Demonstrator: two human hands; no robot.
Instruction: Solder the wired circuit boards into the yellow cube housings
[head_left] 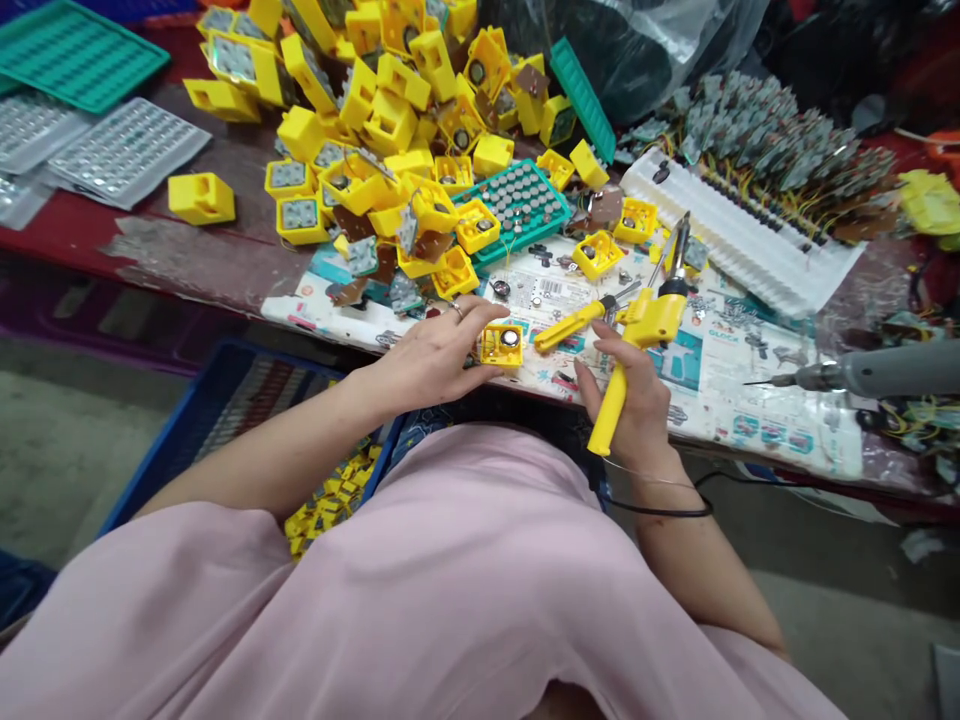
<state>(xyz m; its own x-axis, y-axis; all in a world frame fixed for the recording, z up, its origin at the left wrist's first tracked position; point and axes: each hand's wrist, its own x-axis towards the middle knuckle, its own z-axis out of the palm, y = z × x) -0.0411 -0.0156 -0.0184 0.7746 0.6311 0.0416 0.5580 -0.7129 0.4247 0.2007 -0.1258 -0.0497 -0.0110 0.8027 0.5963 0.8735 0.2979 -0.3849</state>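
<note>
At the table's front edge, my left hand point(439, 355) is closed on a small open yellow plastic housing point(495, 356). A round silver disc point(511, 338) and thin wires show inside it. My right hand point(637, 385) is wrapped round a yellow soldering gun point(651, 318), its metal tip pointing away from me and its handle end toward me. Close to the right fingertips, between my hands, is a yellow-handled tool point(574, 325) with a metal end; its kind is unclear. A small round dark part point(501, 289) lies just beyond the housing.
Yellow housings point(390, 120) are heaped at the back. Beside them is a green tray point(525, 205) of round discs. A white foam rack point(750, 240) with wired boards stands right, near a grey electric screwdriver point(885, 370). A blue crate point(187, 425) sits below the table.
</note>
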